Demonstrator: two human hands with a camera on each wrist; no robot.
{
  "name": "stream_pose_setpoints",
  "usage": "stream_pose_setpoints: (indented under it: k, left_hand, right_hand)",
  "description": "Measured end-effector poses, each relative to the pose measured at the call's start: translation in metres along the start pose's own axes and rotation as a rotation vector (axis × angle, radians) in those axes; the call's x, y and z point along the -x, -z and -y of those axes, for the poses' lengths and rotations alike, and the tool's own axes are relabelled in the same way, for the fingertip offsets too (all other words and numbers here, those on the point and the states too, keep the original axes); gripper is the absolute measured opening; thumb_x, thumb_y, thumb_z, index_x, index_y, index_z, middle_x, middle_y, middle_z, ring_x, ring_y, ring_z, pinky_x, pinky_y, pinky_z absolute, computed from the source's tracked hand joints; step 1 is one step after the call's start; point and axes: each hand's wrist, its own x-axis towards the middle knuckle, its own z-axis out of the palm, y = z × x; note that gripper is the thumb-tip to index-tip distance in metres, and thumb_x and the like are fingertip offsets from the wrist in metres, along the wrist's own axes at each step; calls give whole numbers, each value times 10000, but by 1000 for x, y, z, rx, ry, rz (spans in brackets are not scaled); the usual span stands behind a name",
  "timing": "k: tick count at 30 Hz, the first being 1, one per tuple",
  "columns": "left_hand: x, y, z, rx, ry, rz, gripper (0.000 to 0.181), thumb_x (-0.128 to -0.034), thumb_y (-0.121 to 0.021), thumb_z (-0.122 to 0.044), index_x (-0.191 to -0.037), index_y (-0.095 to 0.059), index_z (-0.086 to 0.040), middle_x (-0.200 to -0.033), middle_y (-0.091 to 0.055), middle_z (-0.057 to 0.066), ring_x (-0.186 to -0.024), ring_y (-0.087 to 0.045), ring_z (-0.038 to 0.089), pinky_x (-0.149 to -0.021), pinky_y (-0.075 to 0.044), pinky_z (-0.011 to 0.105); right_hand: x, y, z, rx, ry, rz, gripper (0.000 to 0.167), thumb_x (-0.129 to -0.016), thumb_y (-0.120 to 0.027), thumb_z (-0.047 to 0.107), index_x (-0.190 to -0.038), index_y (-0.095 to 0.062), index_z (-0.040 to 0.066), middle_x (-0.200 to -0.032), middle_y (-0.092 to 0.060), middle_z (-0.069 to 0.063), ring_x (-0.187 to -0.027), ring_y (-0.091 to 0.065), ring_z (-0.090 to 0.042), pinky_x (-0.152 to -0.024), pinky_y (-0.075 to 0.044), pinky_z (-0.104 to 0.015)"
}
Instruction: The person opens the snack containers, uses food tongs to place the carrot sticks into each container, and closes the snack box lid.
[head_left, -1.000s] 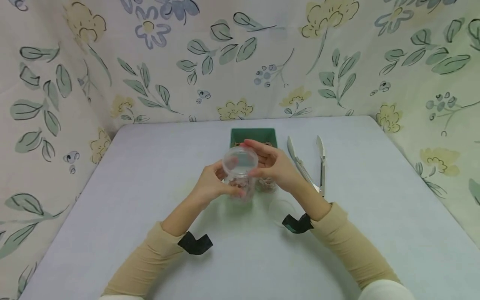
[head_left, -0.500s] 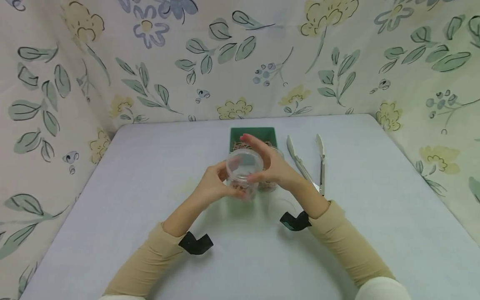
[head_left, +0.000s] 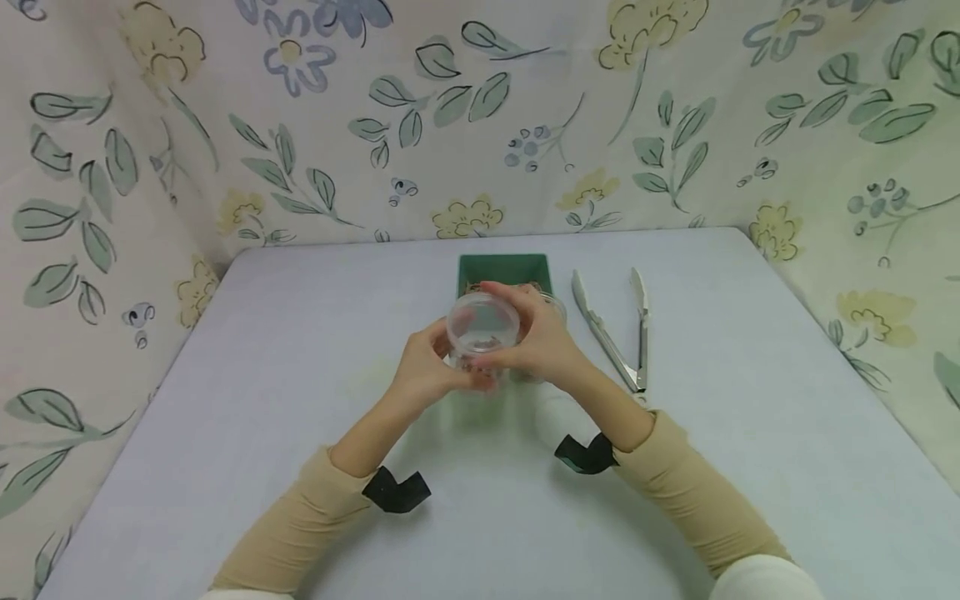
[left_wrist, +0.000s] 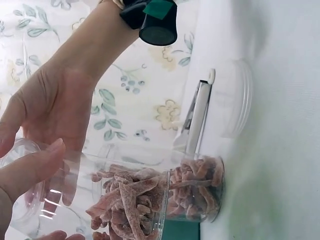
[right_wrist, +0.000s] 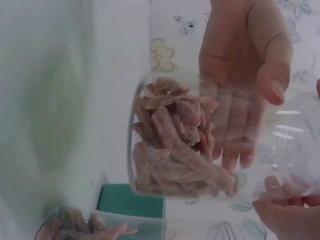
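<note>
A clear jar (right_wrist: 272,132) of pinkish-brown dried strips (right_wrist: 172,145) is held above the table, its top tilted toward the head camera. My left hand (head_left: 427,371) grips its side, thumb in front and fingers behind. At the top, the thumb and fingers of my right hand (head_left: 536,337) curl round the rim of a clear round lid (head_left: 482,315). How firmly the lid sits is not plain through the clear plastic. Just behind stands a second clear jar (left_wrist: 195,192) with similar strips, partly covered by my right hand in the head view.
A green tray (head_left: 504,268) with more strips stands at the back centre, behind the jars. Spread metal tongs (head_left: 643,346) lie to the right. Another clear lid (left_wrist: 237,100) lies on the white table (head_left: 480,517) near my right wrist.
My right hand's fingers were spread and raised half a second ago; now they have come down closer round the lid. The jar has shifted slightly; my left hand keeps its grip.
</note>
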Motion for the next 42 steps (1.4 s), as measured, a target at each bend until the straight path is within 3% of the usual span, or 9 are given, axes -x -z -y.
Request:
stream_pose_setpoints:
  k: [7,14,19,24,30,33,36,39,42]
  left_hand:
    - [2,-1,5,-17,10,-37,737,-659,-854,52,-1329,-550,8,-1285,-598,188,-1216,-551,288,-950,-482,417]
    - [2,-2,10,-87,-59,-99,781,-630,-880,40,-1331,-537,36,-1251,-616,179,-1188,-563,335,-944,-472,466]
    - [0,2,14,-119,-51,-100,836,-614,-895,15,-1364,-528,-10,-1241,-626,165,-1221,-547,319,-976,-455,472]
    - [-5,12,23,-63,82,-108,840,-623,-882,33,-1375,-511,-19,-1284,-601,176,-1259,-517,294,-1047,-396,470]
    - [-12,25,37,-18,212,-163,826,-680,-860,23,-1404,-466,-35,-1437,-488,141,-1387,-369,276,-1140,-287,415]
    - [-14,26,43,-14,232,-187,829,-690,-854,24,-1413,-455,-45,-1455,-468,131,-1401,-345,270,-1148,-271,396]
    - [-15,27,48,-8,237,-200,842,-694,-854,21,-1424,-443,-52,-1455,-464,127,-1399,-346,265,-1148,-271,397]
    - [-16,28,52,-5,233,-201,873,-697,-855,13,-1447,-412,-55,-1468,-445,127,-1404,-333,261,-1150,-266,395]
    - [-19,25,54,-6,221,-201,894,-704,-850,15,-1461,-380,-51,-1491,-408,141,-1419,-301,276,-1156,-252,393]
  right_hand:
    - [1,-15,1,-28,-78,-118,837,-604,-897,-32,-1355,-526,-9,-1275,-449,-171,-1141,-496,-336,-979,-440,-523]
    - [4,-27,2,-35,-72,-189,829,-613,-892,-28,-1357,-528,-14,-1253,-452,-186,-1135,-520,-359,-984,-447,-529]
    - [4,-15,0,27,-93,-85,912,-658,-892,30,-1440,-424,7,-1339,-428,-187,-1219,-465,-340,-1033,-418,-491]
    - [15,16,0,23,-99,59,838,-761,-821,22,-1459,-361,-32,-1473,-404,-193,-1352,-399,-345,-1085,-376,-422]
    - [33,42,4,61,-42,170,585,-847,-744,44,-1358,-488,-84,-1340,-551,-218,-1236,-529,-361,-1033,-436,-378]
    - [40,49,3,145,-74,246,353,-872,-724,76,-1191,-633,-48,-1102,-685,-127,-1015,-646,-312,-877,-532,-316]
    - [50,53,1,320,-175,348,158,-884,-723,173,-966,-696,41,-813,-669,4,-734,-612,-202,-659,-512,-266]
    - [57,50,-3,564,-312,416,260,-873,-731,300,-934,-659,57,-751,-611,13,-671,-540,-152,-597,-467,-287]
    - [62,39,-13,807,-422,417,504,-841,-747,389,-1091,-613,-28,-921,-633,-107,-799,-597,-222,-692,-523,-372]
